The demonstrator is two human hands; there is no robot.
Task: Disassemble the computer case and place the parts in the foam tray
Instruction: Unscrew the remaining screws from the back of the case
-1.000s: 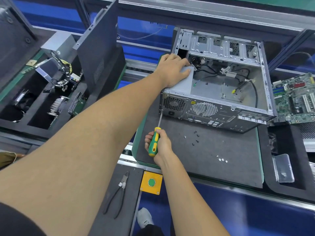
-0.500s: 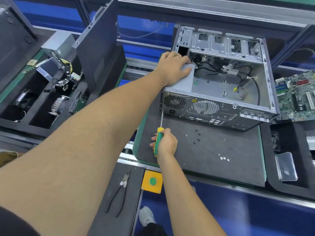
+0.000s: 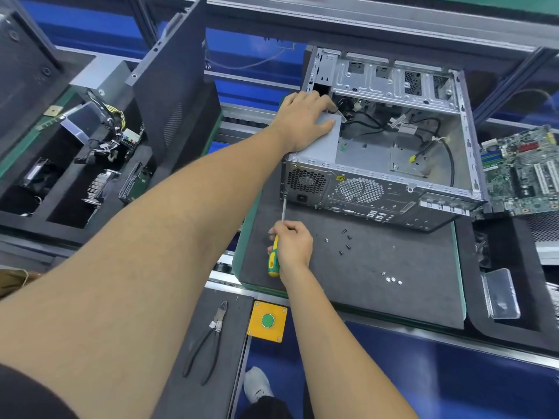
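Open grey steel computer case (image 3: 393, 152) on its side on the dark foam surface (image 3: 378, 267): right hand (image 3: 292, 244), just before its rear panel, grasps the green-and-yellow screwdriver (image 3: 276, 237), shaft pointing away into the panel's left-edge screw; left hand (image 3: 302, 122) lies flat atop the case.

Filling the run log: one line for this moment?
right hand grips screwdriver | tip at computer case rear | left hand on power supply
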